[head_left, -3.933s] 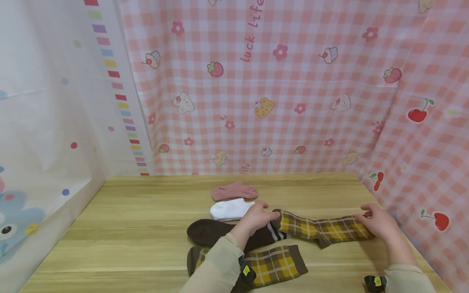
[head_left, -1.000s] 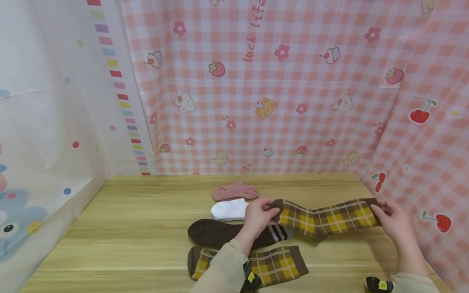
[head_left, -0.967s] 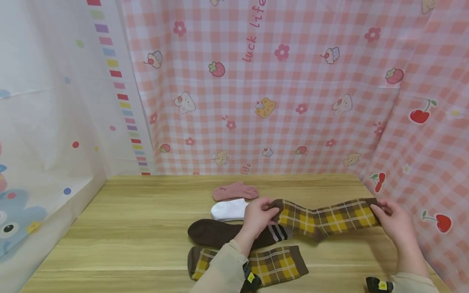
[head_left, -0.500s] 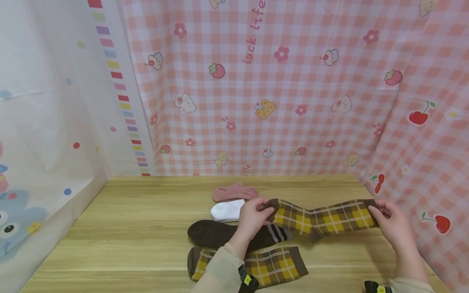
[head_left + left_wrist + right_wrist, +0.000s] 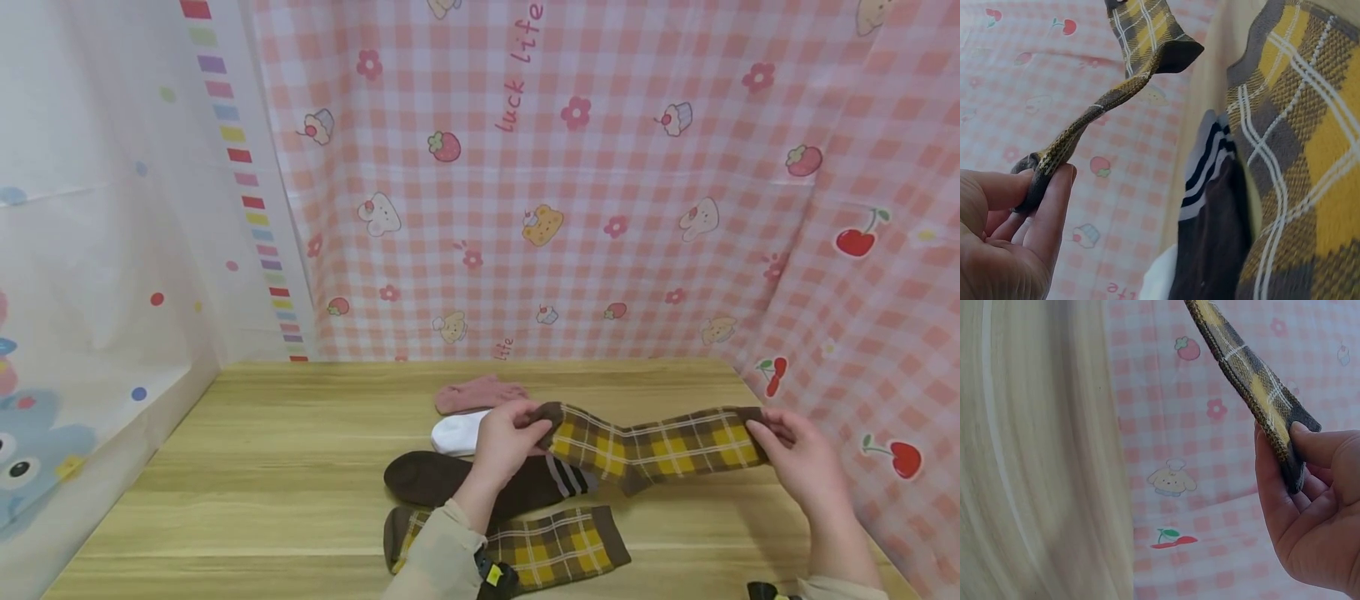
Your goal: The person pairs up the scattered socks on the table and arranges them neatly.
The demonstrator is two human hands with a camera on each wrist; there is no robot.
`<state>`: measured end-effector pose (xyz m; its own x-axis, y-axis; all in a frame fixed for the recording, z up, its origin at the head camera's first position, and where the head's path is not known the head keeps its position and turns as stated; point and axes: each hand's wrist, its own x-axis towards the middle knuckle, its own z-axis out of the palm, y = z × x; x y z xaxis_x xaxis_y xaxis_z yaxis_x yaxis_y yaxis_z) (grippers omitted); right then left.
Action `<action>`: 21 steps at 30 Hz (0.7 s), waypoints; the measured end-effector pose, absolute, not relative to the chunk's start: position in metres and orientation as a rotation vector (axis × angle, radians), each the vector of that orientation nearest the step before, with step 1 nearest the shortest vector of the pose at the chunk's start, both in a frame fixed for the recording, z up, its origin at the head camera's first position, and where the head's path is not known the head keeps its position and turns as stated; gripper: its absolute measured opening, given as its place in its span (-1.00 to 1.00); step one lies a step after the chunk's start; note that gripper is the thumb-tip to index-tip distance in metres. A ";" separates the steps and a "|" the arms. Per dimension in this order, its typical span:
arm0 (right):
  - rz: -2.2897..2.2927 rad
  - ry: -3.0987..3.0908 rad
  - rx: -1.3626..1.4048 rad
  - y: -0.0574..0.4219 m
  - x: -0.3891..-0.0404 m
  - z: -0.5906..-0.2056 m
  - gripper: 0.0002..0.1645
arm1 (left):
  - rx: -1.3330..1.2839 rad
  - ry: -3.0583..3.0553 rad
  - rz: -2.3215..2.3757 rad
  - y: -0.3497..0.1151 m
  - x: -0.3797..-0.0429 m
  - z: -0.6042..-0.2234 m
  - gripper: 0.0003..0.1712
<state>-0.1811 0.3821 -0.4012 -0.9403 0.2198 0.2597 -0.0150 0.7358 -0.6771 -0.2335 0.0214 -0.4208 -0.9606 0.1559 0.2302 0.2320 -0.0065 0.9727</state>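
A yellow-and-brown plaid sock (image 5: pixel 675 448) is stretched between both hands, held above the table. My left hand (image 5: pixel 501 446) pinches its dark toe end between thumb and fingers, also plain in the left wrist view. At the other end my right hand (image 5: pixel 806 458) pinches the dark cuff, thumb on the near face; the right wrist view shows the sock edge-on there. Below the left forearm lies a matching plaid sock (image 5: pixel 558 546), partly covered by the sleeve. A dark brown sock (image 5: pixel 427 479) with pale stripes at its cuff lies behind it, partly hidden by the left hand.
Farther back lie a white ankle sock (image 5: pixel 453 433), partly behind the left hand, and a pink sock (image 5: pixel 480 393). All rest on a wood-grain table (image 5: pixel 247 483). A pink checked curtain (image 5: pixel 480 183) hangs behind, with a white curtain (image 5: pixel 97 208) at left.
The plaid sock has been raised off the table since the earliest frame, with the grips moved to its ends. Over the last second both hands have shifted slightly left with it.
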 end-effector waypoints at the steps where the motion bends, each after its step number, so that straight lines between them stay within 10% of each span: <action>1: 1.023 -2.612 -0.144 0.380 -0.180 -0.400 -0.29 | -0.437 -2.180 -2.145 0.019 -0.233 -0.420 -0.78; 21: 0.981 -2.471 0.108 0.345 -0.175 -0.394 -0.62 | -0.590 -2.209 -2.005 -0.029 -0.226 -0.410 -0.78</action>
<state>-0.1748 0.3447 -0.3942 -0.8836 0.0990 0.4577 -0.2418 0.7405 -0.6270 -0.2256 -0.0289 -0.4099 -0.9199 0.2146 0.3281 0.3472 0.0573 0.9360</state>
